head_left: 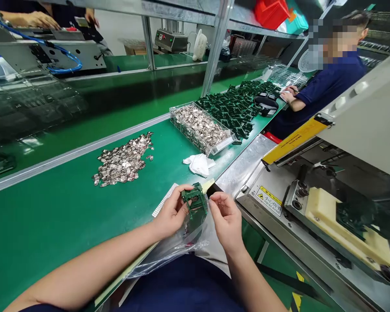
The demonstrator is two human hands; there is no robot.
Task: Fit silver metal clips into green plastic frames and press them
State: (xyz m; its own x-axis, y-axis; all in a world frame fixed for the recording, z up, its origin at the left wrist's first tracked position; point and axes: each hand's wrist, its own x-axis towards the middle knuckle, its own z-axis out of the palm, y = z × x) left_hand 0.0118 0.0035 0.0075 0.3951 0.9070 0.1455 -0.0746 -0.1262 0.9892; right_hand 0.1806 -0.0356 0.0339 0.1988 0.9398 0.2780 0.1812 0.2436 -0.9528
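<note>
Near the table's front edge, my left hand (175,210) is closed around green circuit boards (195,197), with the thumb on top. Below them a clear plastic bag (182,245) hangs open over my lap. Just right of the boards, my right hand (227,216) is closed in a pinch at the bag's upper edge. A white gridded strip (164,200) lies on the table beside my left hand, and a pale yellow piece (208,185) shows behind the boards. The bag's contents are partly hidden by glare.
A pile of small metal parts (123,160) lies on the green table (68,216). Behind a crumpled white cloth (199,164) stands a clear tray (219,151) full of metal parts. Many green boards (230,108) lie beyond. A machine (312,234) stands right; a co-worker (331,82) sits further back.
</note>
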